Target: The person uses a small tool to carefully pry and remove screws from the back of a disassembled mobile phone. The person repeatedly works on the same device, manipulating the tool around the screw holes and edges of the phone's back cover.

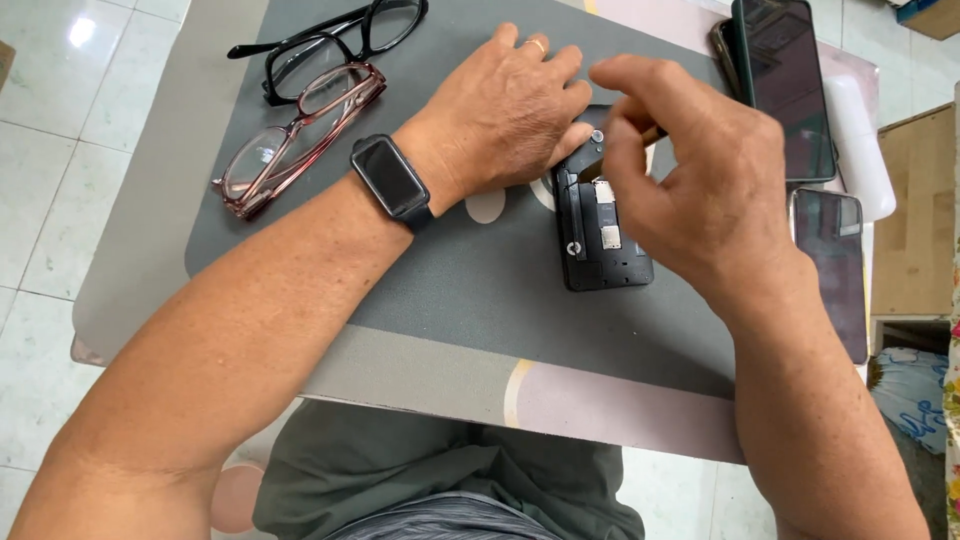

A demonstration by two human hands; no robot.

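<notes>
An opened black phone lies back-off on a grey mat, right of centre on the tabletop, its inner plates bare. The left hand presses flat on the phone's far end, fingers spread, gripping nothing. The right hand hovers over it, fingers pinched on a thin tool whose tip I cannot make out. The disassembly looks partway: cover off, insides still in place. Two pairs of glasses lie far left, more phones at right. Pale tiled floor lies below.
</notes>
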